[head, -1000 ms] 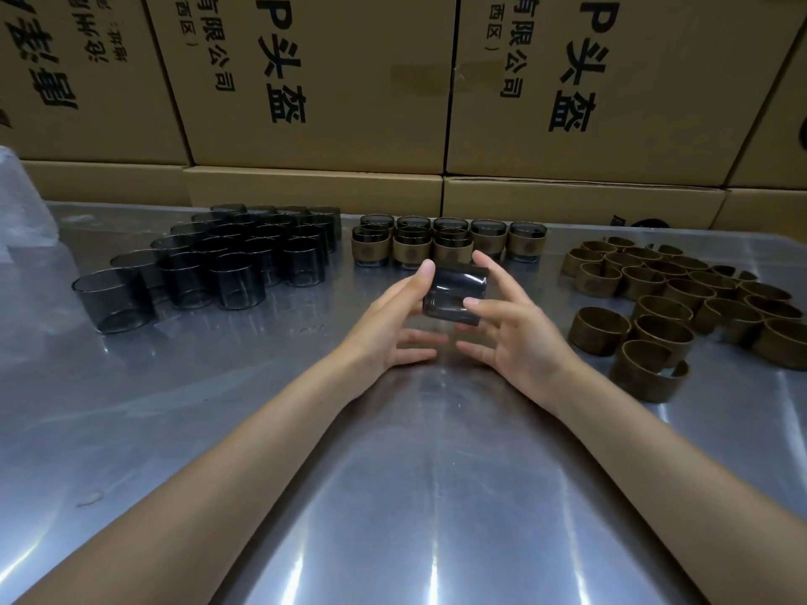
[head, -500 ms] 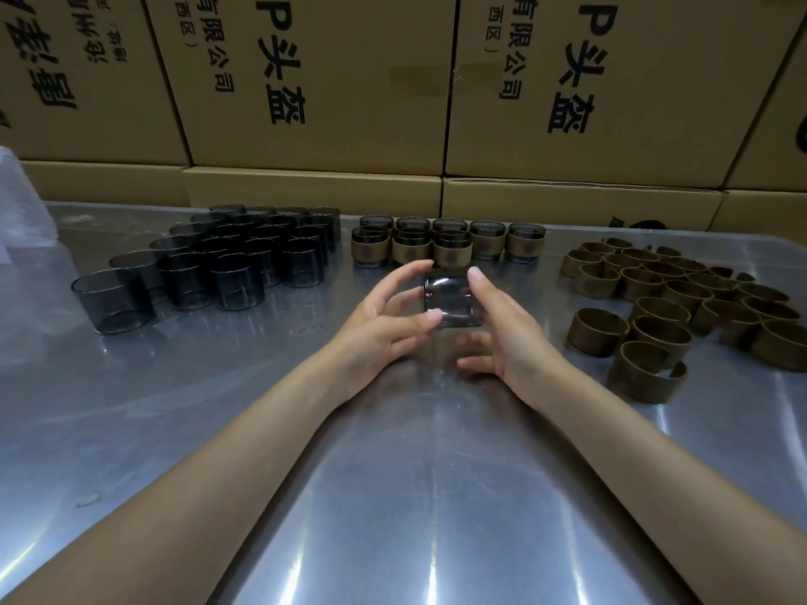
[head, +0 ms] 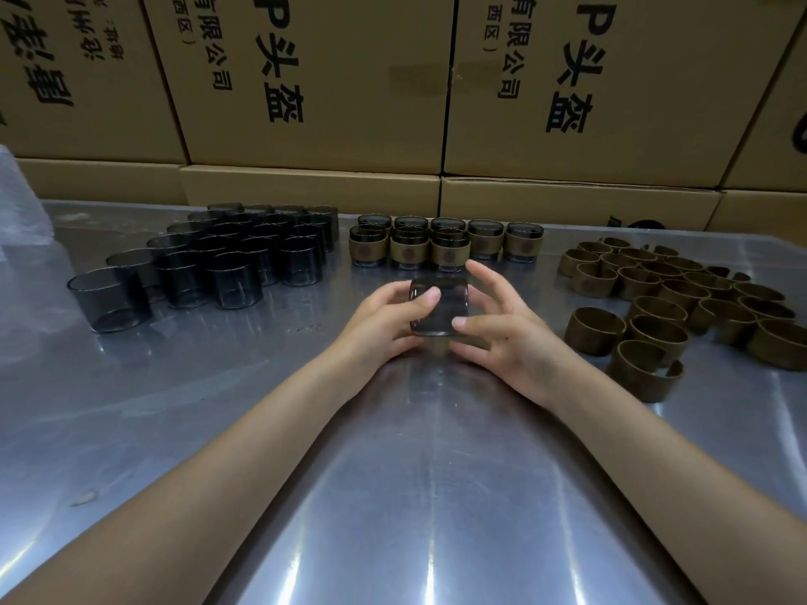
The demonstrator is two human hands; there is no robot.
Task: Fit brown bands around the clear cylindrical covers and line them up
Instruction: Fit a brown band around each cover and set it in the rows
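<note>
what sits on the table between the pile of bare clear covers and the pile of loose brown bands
In the head view, the row of banded covers stands between them at the back; nearer, both hands hold one bare cover.

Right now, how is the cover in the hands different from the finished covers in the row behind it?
The held clear cover has no brown band; the banded covers each wear one. The held cover is gripped by the left hand and right hand; the banded ones stand upright on the metal table. Both are smoky transparent cylinders.
</note>
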